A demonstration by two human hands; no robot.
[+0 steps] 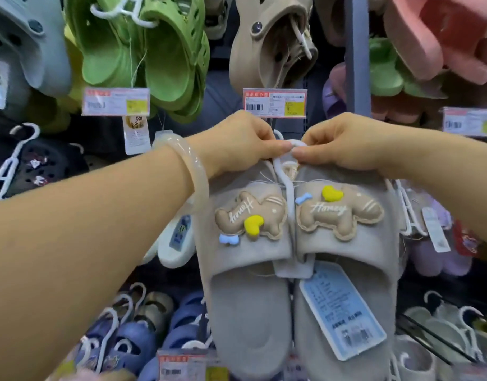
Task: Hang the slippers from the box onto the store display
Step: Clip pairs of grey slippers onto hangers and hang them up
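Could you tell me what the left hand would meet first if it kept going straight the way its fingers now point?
Probably the right hand. The left hand points rightward along the white hanger hook, which both hands pinch, and their fingertips nearly meet there. Depth is hard to judge in this view.

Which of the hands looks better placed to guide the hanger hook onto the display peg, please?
Probably the right hand: its fingertips pinch the top of the white hanger hook on the grey slippers. The left hand grips lower down.
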